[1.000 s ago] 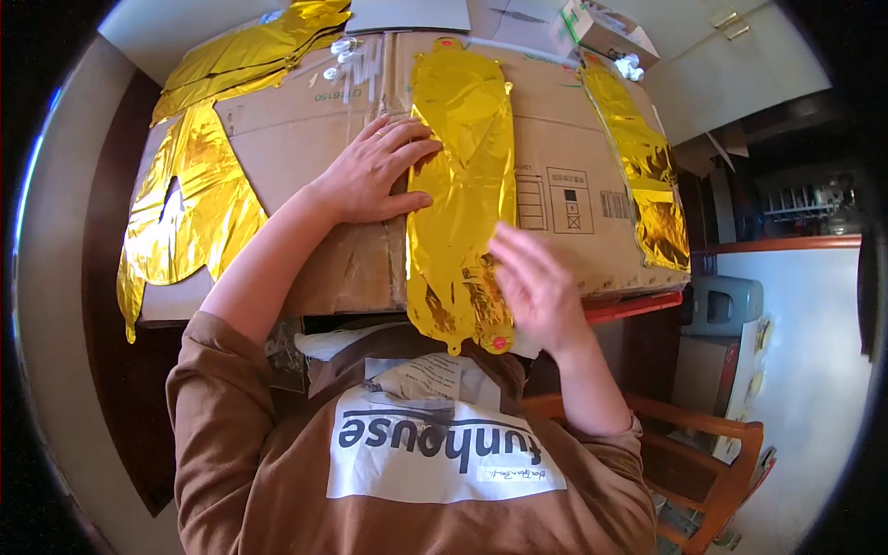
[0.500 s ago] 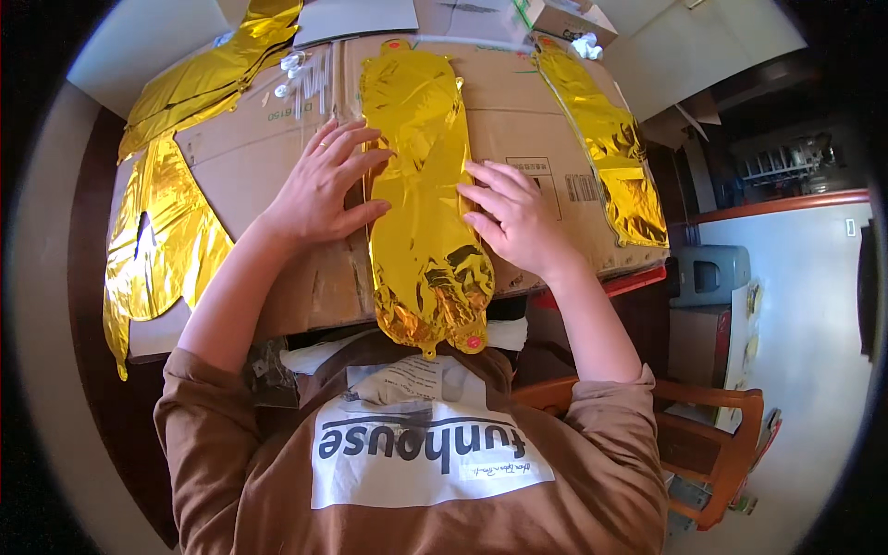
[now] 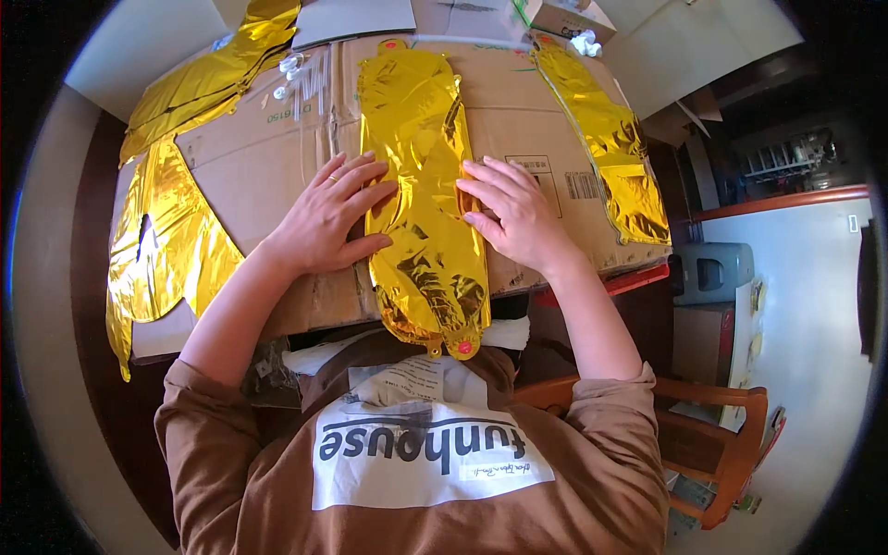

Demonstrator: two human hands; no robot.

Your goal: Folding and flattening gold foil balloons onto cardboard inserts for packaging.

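Both hands, left hand (image 3: 328,217) and right hand (image 3: 513,213), press flat with open fingers on the gold foil balloon (image 3: 421,185); a hard push could tear it.

Wooden chair (image 3: 731,435) lower right — grey bin (image 3: 717,271) above it; small white clips (image 3: 289,67) on cardboard.

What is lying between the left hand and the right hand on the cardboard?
In the head view, the middle gold foil balloon lies flat between the left hand and right hand; both press its edges.
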